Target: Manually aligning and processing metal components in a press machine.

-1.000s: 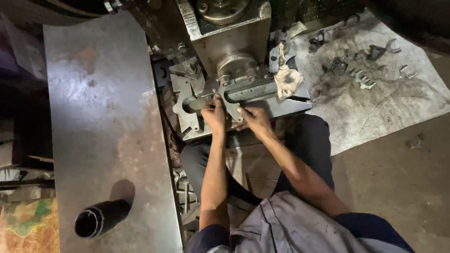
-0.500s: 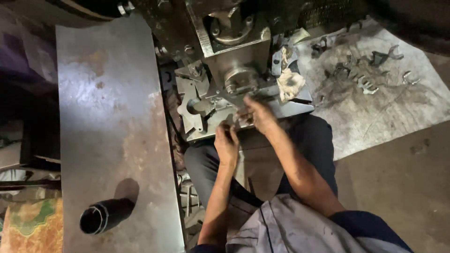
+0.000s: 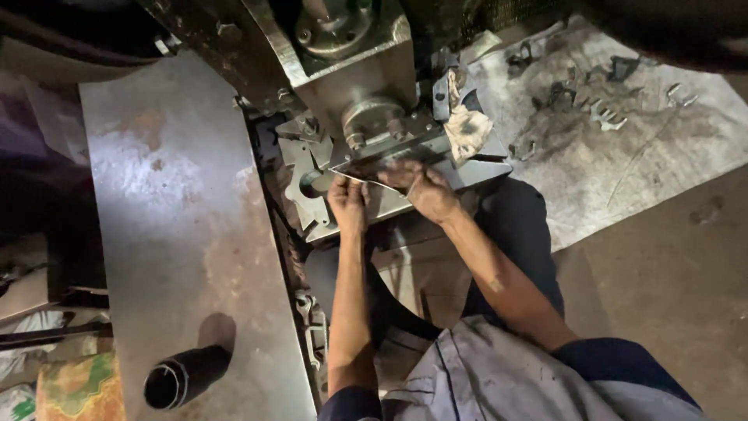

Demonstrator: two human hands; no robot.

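Both hands — left hand [image 3: 347, 204], right hand [image 3: 427, 192] — fingers closed on metal strip [image 3: 382, 168].

Flat grey metal strip [image 3: 382, 165], held level under machine block [image 3: 354, 74].

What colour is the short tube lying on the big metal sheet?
The short round tube is black, lying on the grey metal sheet; the head view shows it.
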